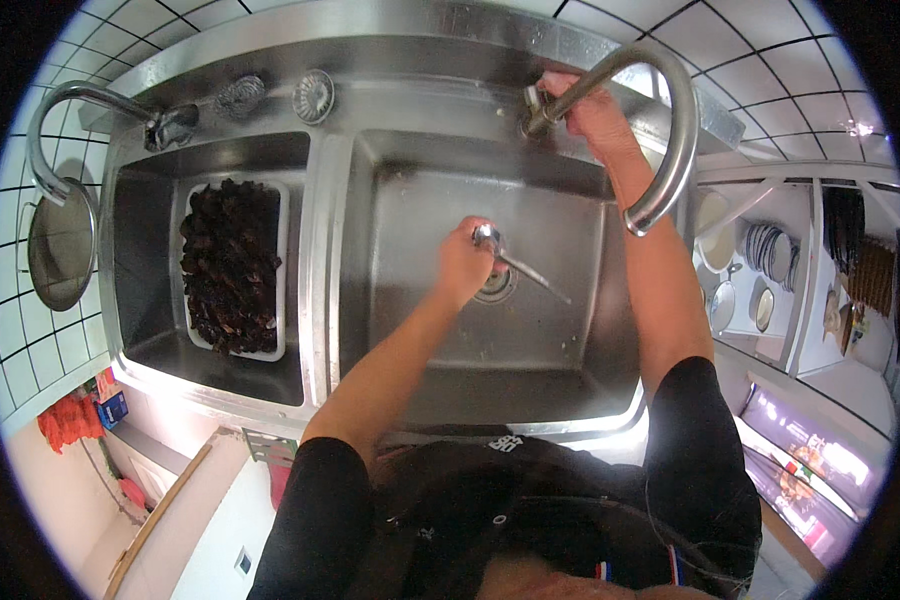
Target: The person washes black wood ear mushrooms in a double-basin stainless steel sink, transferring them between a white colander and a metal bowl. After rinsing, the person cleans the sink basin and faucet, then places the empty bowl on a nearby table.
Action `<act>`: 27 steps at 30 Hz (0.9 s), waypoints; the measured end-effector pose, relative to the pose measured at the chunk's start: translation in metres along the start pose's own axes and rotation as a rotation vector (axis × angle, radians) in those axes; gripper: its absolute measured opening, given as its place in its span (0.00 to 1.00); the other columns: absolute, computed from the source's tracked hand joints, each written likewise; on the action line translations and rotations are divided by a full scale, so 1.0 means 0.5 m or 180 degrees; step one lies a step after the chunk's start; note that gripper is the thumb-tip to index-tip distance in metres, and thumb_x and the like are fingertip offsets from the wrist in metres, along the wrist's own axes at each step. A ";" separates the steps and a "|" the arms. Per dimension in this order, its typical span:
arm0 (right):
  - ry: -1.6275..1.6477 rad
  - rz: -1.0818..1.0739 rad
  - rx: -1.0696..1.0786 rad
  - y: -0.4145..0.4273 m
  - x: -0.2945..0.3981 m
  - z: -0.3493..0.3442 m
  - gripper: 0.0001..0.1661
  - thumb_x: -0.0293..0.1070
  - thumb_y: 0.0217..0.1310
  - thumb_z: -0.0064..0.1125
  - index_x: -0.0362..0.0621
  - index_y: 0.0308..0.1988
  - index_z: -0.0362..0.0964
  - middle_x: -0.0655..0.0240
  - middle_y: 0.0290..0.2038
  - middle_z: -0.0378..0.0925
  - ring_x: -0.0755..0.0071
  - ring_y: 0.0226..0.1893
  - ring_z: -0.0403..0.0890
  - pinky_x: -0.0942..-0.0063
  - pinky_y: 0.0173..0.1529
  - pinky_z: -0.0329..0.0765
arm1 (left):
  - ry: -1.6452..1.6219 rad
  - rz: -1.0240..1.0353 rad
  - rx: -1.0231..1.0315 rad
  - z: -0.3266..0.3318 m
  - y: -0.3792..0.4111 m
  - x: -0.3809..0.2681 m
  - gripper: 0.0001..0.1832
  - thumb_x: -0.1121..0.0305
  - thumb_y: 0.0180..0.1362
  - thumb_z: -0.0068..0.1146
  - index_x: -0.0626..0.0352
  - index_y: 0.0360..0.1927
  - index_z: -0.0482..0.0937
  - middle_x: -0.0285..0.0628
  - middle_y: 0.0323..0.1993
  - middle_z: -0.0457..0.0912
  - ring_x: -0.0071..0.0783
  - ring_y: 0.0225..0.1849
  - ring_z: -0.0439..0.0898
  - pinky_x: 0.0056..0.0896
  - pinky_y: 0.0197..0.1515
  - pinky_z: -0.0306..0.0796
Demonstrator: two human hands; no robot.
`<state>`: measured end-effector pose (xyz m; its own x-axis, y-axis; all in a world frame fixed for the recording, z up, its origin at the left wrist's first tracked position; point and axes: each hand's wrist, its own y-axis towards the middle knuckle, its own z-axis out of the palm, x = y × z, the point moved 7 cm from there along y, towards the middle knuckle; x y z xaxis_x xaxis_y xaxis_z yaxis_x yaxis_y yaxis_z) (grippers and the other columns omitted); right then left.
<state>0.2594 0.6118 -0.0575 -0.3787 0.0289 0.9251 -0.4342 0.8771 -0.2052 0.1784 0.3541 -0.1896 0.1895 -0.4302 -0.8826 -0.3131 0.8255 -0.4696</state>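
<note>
In the right basin of a stainless steel double sink [435, 322], my left hand [469, 259] is closed around a metal utensil [529, 271], perhaps a spoon or ladle, whose thin end points down to the right. Its exact kind is unclear. Beneath that hand lies the round drain [497, 287]. My right hand [585, 105] is at the base of the right gooseneck faucet [682, 135], with its fingers around the valve area, partly hidden by the spout. Whether water runs cannot be told.
A white tray [282, 262] heaped with dark, wet-looking pieces [231, 266] sits in the left basin. Behind it are a second faucet [39, 150] and two metal strainers [313, 97]. A round sieve [63, 247] hangs on the left wall. Shelves with plates [769, 251] stand at right.
</note>
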 end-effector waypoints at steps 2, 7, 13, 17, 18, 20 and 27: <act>0.0055 -0.0106 -0.0305 -0.018 -0.008 -0.005 0.21 0.51 0.72 0.60 0.45 0.47 0.85 0.77 0.21 0.71 0.84 0.20 0.64 0.81 0.26 0.62 | -0.0431 -0.0015 0.0014 0.012 0.014 0.013 0.16 0.83 0.63 0.52 0.60 0.53 0.77 0.45 0.36 0.84 0.36 0.31 0.91 0.32 0.31 0.81; -0.0195 0.0585 -0.1221 -0.057 -0.073 -0.033 0.22 0.50 0.73 0.58 0.43 0.43 0.87 0.73 0.21 0.75 0.82 0.20 0.75 0.79 0.29 0.73 | -0.0312 -0.0133 0.0176 0.037 0.042 0.002 0.18 0.84 0.60 0.55 0.62 0.54 0.76 0.43 0.38 0.82 0.32 0.34 0.88 0.30 0.37 0.84; -0.1088 0.0763 -0.0237 -0.152 -0.176 -0.046 0.30 0.58 0.71 0.56 0.41 0.35 0.84 0.68 0.24 0.80 0.78 0.22 0.79 0.75 0.30 0.75 | -0.0373 -0.0329 0.0230 0.085 0.048 0.001 0.16 0.82 0.59 0.57 0.60 0.50 0.78 0.42 0.36 0.84 0.29 0.33 0.88 0.29 0.36 0.82; -0.0815 0.1459 0.0945 -0.355 -0.292 0.034 0.23 0.51 0.73 0.57 0.42 0.35 0.81 0.70 0.23 0.78 0.79 0.22 0.76 0.76 0.28 0.72 | 0.0014 0.0098 0.0139 0.097 0.063 0.042 0.12 0.81 0.60 0.59 0.60 0.47 0.82 0.41 0.39 0.86 0.25 0.35 0.87 0.29 0.39 0.83; -0.0684 0.1647 0.1072 -0.384 -0.312 0.040 0.22 0.49 0.72 0.57 0.41 0.34 0.81 0.70 0.23 0.78 0.78 0.22 0.77 0.75 0.28 0.72 | -0.0009 0.0327 0.0109 0.105 0.067 0.079 0.11 0.80 0.60 0.60 0.60 0.46 0.83 0.41 0.39 0.87 0.24 0.36 0.87 0.29 0.39 0.82; -0.0360 0.2065 0.1215 -0.442 -0.369 0.043 0.20 0.47 0.71 0.58 0.40 0.34 0.80 0.70 0.23 0.78 0.75 0.23 0.78 0.72 0.29 0.72 | 0.0355 -0.0144 0.0427 0.119 0.031 0.028 0.12 0.79 0.58 0.64 0.60 0.46 0.83 0.40 0.40 0.88 0.23 0.38 0.86 0.30 0.40 0.82; -0.0532 0.1577 0.1458 -0.464 -0.448 0.117 0.19 0.44 0.70 0.57 0.40 0.32 0.79 0.68 0.21 0.78 0.72 0.21 0.78 0.68 0.28 0.73 | 0.1334 0.0415 0.0770 0.066 -0.020 0.082 0.10 0.80 0.57 0.64 0.63 0.44 0.84 0.39 0.36 0.89 0.27 0.38 0.89 0.30 0.41 0.83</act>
<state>0.3974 0.3738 -0.2357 -0.7262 0.2671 0.6335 -0.4650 0.4880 -0.7387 0.2197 0.3402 -0.2205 -0.2424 -0.3868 -0.8897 -0.0753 0.9218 -0.3802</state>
